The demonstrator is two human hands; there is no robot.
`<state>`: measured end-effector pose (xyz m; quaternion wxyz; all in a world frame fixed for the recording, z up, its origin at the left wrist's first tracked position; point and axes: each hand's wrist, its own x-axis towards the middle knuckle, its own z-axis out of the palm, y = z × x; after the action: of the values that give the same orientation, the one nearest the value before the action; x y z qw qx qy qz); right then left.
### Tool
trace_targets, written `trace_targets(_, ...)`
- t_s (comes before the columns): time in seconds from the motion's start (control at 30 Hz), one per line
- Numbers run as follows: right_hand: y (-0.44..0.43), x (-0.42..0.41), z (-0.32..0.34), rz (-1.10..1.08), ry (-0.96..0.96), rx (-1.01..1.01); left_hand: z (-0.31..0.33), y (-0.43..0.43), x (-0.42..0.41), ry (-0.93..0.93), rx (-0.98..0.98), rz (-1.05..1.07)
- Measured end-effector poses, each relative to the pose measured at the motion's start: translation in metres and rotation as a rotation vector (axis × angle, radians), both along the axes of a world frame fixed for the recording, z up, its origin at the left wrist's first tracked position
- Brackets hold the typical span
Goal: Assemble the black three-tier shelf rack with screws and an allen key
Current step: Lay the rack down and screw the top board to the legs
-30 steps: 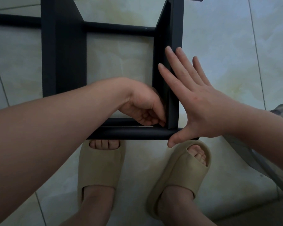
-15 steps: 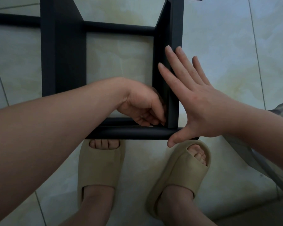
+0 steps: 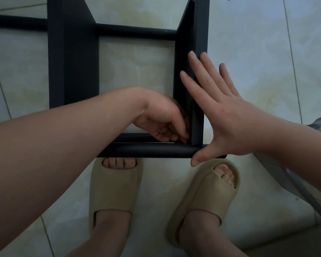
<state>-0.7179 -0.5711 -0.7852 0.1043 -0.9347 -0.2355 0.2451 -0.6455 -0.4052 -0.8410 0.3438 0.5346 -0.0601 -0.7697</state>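
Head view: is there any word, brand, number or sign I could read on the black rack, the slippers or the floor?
None: the black rack, the slippers and the tiled floor show no readable word, label, number or sign.

You have two hands in view, the left hand and the right hand. In front of you is one black rack. It shows two flat boards, the left board and the right board. Near you are two beige slippers, the left slipper and the right slipper.
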Motion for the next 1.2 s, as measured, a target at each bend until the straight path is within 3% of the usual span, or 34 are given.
trace_targets(0.17, -0.0004, -0.0002, -0.0009, 0.0, -0.011, 0.009, -0.0026, 0.0004, -0.0052, 0.021, -0.004, 0.059)
trace_targets(0.43, -0.0007, -0.0007, -0.0003, -0.002, -0.003, 0.007, -0.0001, 0.0008, -0.0003, -0.05, 0.003, -0.038)
trace_targets(0.73, -0.0004, -0.0001, 0.0003, -0.005, -0.001, 0.01, -0.0014, -0.0009, -0.0055, 0.013, -0.005, 0.077)
trace_targets(1.2, 0.0006, 0.0001, 0.0002, -0.006, 0.005, 0.008, 0.0026, -0.0044, -0.0012, -0.033, 0.038, 0.013)
